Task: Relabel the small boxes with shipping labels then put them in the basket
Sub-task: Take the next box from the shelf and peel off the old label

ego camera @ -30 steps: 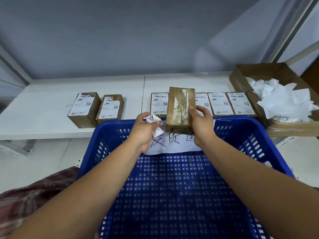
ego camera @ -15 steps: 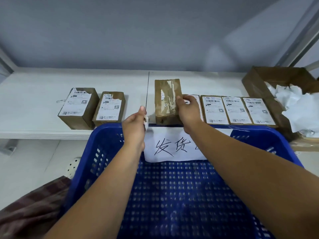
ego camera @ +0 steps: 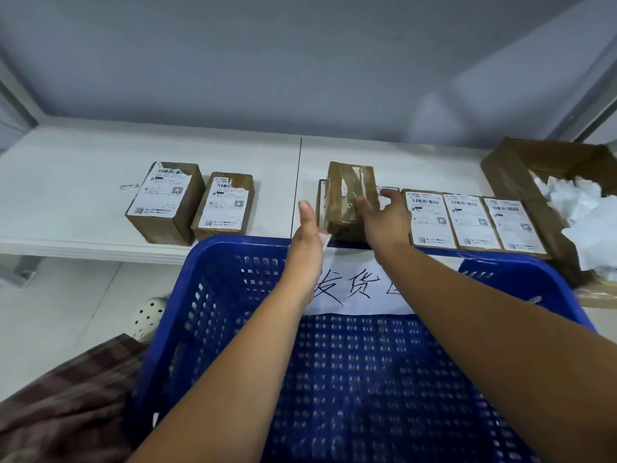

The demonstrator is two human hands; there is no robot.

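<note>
Basket [ego camera: 213, 259] nearest. L hand [ego camera: 307, 242] is over its far rim, edge-on. A white scrap [ego camera: 325, 236] peeks at the palm, can't tell if fingers curl on it. R hand [ego camera: 384, 225] has fingers spread, resting on the bare box [ego camera: 347, 188] on the shelf [ego camera: 100, 182]. Relabel step, I reckon. Next move needs a fresh label [ego camera: 467, 222] lifted & stuck flat. Carton [ego camera: 507, 168] is cut off at right.

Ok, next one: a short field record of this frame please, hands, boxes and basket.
left hand: holds white paper scrap above basket's far rim
right hand: open, fingers resting on bare box
bare box: taped, unlabelled, on top of the labelled row's left end
labelled boxes: two on shelf left, three in row right
basket: blue, no boxes visible inside
waste carton: crumpled paper, far right
</note>
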